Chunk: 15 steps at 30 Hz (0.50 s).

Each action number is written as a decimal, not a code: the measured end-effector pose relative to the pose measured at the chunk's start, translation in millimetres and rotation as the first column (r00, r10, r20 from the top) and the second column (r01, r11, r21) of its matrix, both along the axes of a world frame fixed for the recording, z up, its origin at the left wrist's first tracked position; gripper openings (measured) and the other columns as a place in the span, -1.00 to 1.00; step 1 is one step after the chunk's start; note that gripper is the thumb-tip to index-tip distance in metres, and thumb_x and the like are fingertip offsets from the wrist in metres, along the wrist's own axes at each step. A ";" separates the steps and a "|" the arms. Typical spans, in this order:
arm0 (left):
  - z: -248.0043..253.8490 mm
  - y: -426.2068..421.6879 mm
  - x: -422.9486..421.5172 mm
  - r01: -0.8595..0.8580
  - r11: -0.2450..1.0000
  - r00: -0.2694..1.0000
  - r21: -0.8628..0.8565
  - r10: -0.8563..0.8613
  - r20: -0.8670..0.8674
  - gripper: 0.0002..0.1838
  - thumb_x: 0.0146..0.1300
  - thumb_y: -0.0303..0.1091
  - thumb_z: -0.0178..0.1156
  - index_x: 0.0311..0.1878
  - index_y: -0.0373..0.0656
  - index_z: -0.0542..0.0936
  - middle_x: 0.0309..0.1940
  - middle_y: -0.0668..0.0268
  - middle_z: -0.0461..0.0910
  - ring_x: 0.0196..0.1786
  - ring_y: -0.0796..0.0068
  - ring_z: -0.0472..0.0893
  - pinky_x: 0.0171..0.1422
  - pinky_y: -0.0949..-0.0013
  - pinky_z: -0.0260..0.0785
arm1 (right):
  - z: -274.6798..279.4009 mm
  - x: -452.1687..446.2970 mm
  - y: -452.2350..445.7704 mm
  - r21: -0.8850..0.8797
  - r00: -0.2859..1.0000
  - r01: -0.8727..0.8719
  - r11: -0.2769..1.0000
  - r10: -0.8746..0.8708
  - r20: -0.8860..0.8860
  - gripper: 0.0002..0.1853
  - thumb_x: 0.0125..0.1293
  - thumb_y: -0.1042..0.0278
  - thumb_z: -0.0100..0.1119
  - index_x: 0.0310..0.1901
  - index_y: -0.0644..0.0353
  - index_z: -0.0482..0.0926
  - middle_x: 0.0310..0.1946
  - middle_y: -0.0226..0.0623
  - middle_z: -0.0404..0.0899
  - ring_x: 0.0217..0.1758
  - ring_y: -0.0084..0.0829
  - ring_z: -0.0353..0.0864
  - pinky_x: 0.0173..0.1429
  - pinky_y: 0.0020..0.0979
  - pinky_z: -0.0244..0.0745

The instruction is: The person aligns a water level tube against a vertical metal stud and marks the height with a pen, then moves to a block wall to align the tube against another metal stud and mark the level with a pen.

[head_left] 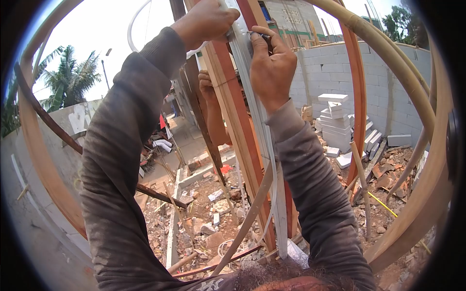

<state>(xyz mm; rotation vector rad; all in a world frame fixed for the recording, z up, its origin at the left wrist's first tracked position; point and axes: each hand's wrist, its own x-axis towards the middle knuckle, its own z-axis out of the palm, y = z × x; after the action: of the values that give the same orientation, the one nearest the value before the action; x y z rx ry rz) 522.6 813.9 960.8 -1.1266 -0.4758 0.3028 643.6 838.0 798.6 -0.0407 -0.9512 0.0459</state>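
A long pale metal strip [245,72] runs upright along a reddish wooden post [227,99]. Near the top of the view, my left hand [209,22] is closed against the strip; what its fingers grip is hidden. My right hand [273,68] is raised on the strip's other side, thumb and fingers pinched around a small dark item by the metal, too small to name. A thin white cable [274,194] hangs down along the lower strip. Behind the post, another person's hand [206,83] touches the wood.
Bamboo poles [388,58] and curved-looking wooden posts [358,82] frame both sides. Rubble [208,228] covers the ground. White blocks [336,128] are stacked before a grey block wall [364,77]. A slanting wooden brace [250,218] crosses low by the post.
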 end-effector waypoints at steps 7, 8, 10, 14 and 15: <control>11.1 25.6 -15.1 0.194 0.956 0.975 -0.218 -0.164 0.146 -0.85 0.29 -0.17 0.22 -0.41 0.17 0.68 -0.30 0.48 0.51 -0.12 0.49 0.57 -0.10 0.22 0.31 | -1.1 0.7 -1.8 0.058 0.998 -0.058 0.997 0.057 0.016 -0.79 0.48 0.39 0.23 -0.05 0.36 0.74 -0.32 -0.29 0.70 -0.30 -0.56 0.63 -0.18 -0.48 0.51; 8.4 21.3 -12.1 0.349 0.852 0.911 -0.390 -0.212 0.352 -0.85 0.30 -0.17 0.21 -0.39 0.16 0.67 -0.30 0.48 0.50 -0.12 0.49 0.57 -0.09 0.21 0.31 | -1.1 1.1 -1.8 0.058 0.998 -0.057 0.997 0.056 0.017 -0.79 0.48 0.39 0.23 -0.05 0.36 0.74 -0.32 -0.29 0.70 -0.30 -0.56 0.63 -0.18 -0.48 0.51; 5.8 11.1 -7.2 0.196 0.951 0.969 -0.239 -0.151 0.196 -0.86 0.31 -0.18 0.20 -0.38 0.15 0.67 -0.30 0.47 0.50 -0.12 0.49 0.57 -0.09 0.21 0.30 | -0.5 2.0 -1.5 0.041 0.999 0.029 0.999 -0.030 0.029 -0.79 0.48 0.39 0.23 -0.05 0.34 0.74 -0.31 -0.27 0.70 -0.30 -0.54 0.64 -0.18 -0.47 0.52; 6.3 16.1 -10.7 0.076 0.997 0.997 0.010 -0.076 -0.008 -0.86 0.33 -0.22 0.18 -0.34 0.12 0.66 -0.29 0.47 0.50 -0.12 0.50 0.56 -0.08 0.22 0.31 | -0.5 0.6 2.3 0.020 0.999 0.050 0.999 -0.050 -0.003 -0.80 0.48 0.39 0.23 -0.05 0.34 0.74 -0.29 -0.26 0.70 -0.29 -0.52 0.66 -0.17 -0.45 0.53; 6.3 16.9 -11.3 0.076 0.997 0.997 0.009 -0.076 -0.007 -0.86 0.33 -0.22 0.18 -0.34 0.12 0.66 -0.29 0.47 0.50 -0.12 0.50 0.56 -0.08 0.22 0.31 | -0.4 0.2 3.0 0.027 0.999 0.044 0.999 -0.044 -0.015 -0.80 0.48 0.39 0.23 -0.05 0.34 0.74 -0.28 -0.26 0.70 -0.28 -0.52 0.66 -0.17 -0.45 0.54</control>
<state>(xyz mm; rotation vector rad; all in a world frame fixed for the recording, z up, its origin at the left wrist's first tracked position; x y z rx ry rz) 511.3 830.8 967.1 -1.1311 -0.4274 0.2375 643.9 841.0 798.2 -0.0358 -0.9363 -0.0071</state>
